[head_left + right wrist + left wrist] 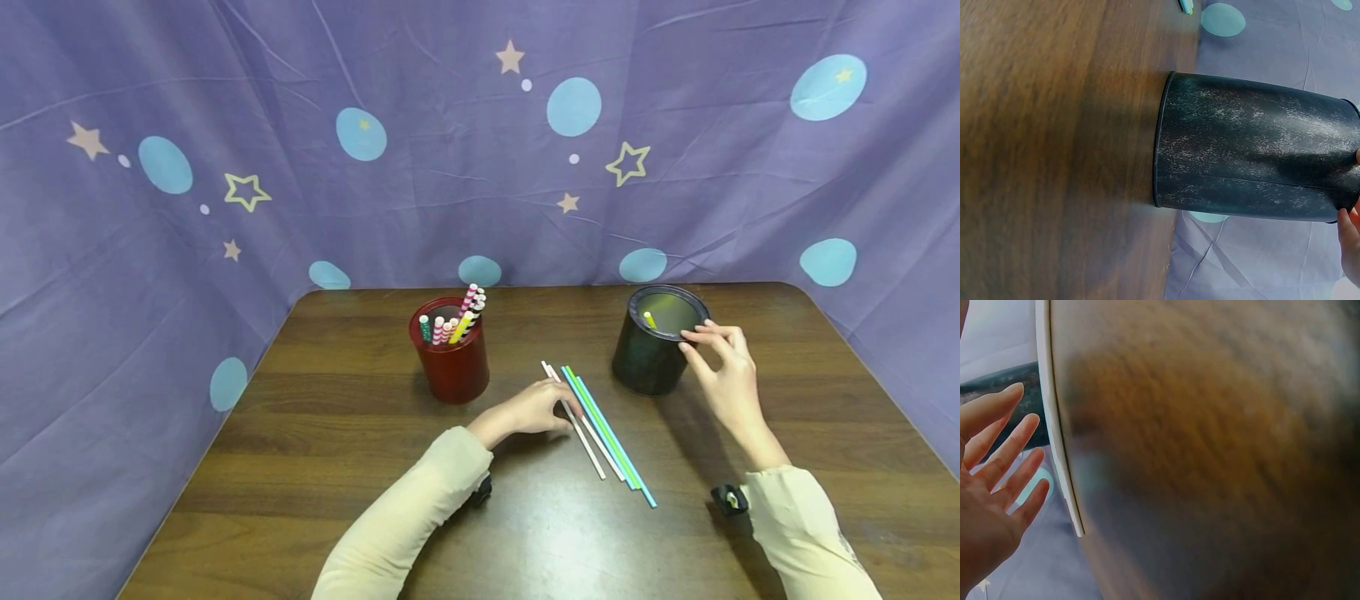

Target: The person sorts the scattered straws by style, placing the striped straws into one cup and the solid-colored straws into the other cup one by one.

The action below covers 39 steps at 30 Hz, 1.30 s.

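Note:
My left hand (536, 407) hovers over the white straws (591, 452) with its fingertips close above them; in the left wrist view its fingers are spread beside a white straw (1052, 419). Next to these lie a green straw (606, 433) and blue straws (634, 473), all roughly parallel. On the right, my right hand (729, 382) pinches the near rim of a black can (647, 360), thumb on the outside. The can stands upright on the table with a yellow straw (648, 319) inside. Its dark speckled side (1254, 150) fills much of the right wrist view.
A red can (456, 372) stands at the back left, holding several striped and coloured straws (467, 321). The brown wooden table (300, 467) reaches back to a purple curtain (450, 217) with stars and blue spots.

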### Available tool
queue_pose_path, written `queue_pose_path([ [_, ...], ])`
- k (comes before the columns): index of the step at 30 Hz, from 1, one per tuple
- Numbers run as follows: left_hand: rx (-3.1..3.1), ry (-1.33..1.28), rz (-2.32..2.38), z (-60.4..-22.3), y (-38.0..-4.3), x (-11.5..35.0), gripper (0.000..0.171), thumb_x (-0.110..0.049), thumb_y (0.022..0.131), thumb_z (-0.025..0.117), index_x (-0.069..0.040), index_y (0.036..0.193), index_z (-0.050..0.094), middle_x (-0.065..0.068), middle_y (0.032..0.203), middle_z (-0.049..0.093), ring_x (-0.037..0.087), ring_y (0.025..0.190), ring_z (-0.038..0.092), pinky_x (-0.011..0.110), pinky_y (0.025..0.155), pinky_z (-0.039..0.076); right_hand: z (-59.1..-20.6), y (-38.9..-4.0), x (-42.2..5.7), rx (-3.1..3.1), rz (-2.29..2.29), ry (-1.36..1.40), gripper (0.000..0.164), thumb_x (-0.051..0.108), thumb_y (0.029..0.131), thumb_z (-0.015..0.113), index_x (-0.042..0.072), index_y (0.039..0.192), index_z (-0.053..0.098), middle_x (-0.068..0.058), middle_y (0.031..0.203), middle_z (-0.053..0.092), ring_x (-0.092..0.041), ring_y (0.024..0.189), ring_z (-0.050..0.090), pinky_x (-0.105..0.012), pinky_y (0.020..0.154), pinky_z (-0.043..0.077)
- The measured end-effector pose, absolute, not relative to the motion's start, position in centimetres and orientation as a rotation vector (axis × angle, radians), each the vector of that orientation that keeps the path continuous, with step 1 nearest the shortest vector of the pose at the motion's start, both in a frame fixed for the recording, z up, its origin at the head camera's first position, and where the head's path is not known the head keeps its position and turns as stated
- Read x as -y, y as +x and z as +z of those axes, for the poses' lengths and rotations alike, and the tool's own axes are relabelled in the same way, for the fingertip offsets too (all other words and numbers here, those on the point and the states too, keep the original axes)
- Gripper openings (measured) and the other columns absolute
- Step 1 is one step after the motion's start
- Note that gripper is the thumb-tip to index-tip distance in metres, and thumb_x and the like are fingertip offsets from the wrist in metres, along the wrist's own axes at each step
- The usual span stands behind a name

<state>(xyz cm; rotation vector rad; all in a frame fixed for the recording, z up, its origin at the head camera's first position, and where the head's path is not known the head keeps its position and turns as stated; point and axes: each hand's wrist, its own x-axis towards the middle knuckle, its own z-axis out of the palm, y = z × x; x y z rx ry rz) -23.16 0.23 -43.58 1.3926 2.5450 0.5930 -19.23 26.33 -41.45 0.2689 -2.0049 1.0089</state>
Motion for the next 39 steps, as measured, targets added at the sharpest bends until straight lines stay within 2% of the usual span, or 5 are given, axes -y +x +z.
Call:
queue_pose_path([
  [16,-2.605,1.365,0.439,-43.69,-22.82,-0.80,0.017,-0.017,0.071,0.072,-0.017,0.087,0.068,-0.006,0.095,0.063,0.008,0.099,0.054,0.024,0.088,0.038,-41.40,-19.25,-26.43,1.995,1.014,0.278,0.024,-0.015,0.067,0.067,-0.006,0.089,0.065,-0.022,0.096,0.054,-0.033,0.105,0.051,-0.016,0.097,0.033],
  [26,-2.612,1.374,0.328,-44.09,-22.73,-0.83,0.016,-0.016,0.070,0.072,-0.022,0.085,0.069,-0.011,0.090,0.061,0.005,0.092,0.053,0.022,0.081,0.037,-41.43,-19.06,-26.32,2.021,1.002,0.265,0.023,-0.014,0.067,0.067,-0.006,0.089,0.065,-0.021,0.095,0.054,-0.032,0.106,0.051,-0.015,0.096,0.032],
  [39,-2.522,1.436,0.338,-44.26,-22.92,-0.59,0.012,-0.011,0.072,0.068,-0.019,0.081,0.070,-0.008,0.086,0.061,0.009,0.090,0.049,0.016,0.079,0.038,-41.50,-19.18,-26.34,2.011,1.002,0.274,0.023,-0.013,0.067,0.067,-0.006,0.089,0.065,-0.021,0.095,0.054,-0.033,0.105,0.051,-0.015,0.097,0.032],
])
